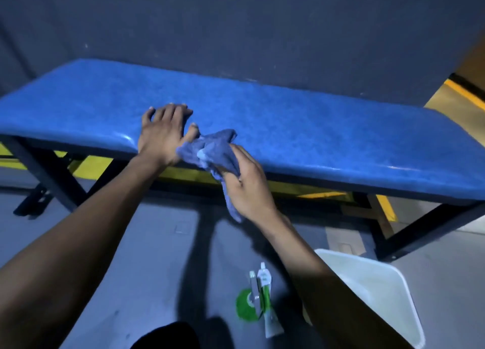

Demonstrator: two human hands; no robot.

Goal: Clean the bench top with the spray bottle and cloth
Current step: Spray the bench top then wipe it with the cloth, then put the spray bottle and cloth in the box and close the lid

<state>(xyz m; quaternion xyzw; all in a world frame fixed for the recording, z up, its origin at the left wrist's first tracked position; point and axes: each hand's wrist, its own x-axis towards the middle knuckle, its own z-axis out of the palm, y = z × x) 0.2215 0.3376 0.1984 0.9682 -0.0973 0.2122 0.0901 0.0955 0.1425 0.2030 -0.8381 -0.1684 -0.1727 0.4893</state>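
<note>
The bench top [288, 128] across the middle of the frame looks like smooth blue vinyl or plastic, glossy, with bright highlights on its near edge. Its frame [49, 175] below looks like dark painted metal, matt. The cloth [212, 151] at centre is soft blue fabric, crumpled, matt. At lower right, the white tub [388, 291] looks like smooth plastic.

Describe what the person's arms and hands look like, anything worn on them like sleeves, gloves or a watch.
Both forearms are bare right up to the edge of the picture: no sleeves show. The left hand and the right hand wear no gloves, and no watch, band or ring can be seen at the wrists or fingers. The picture is dim and slightly blurred, so very small markings cannot be ruled out.
</note>
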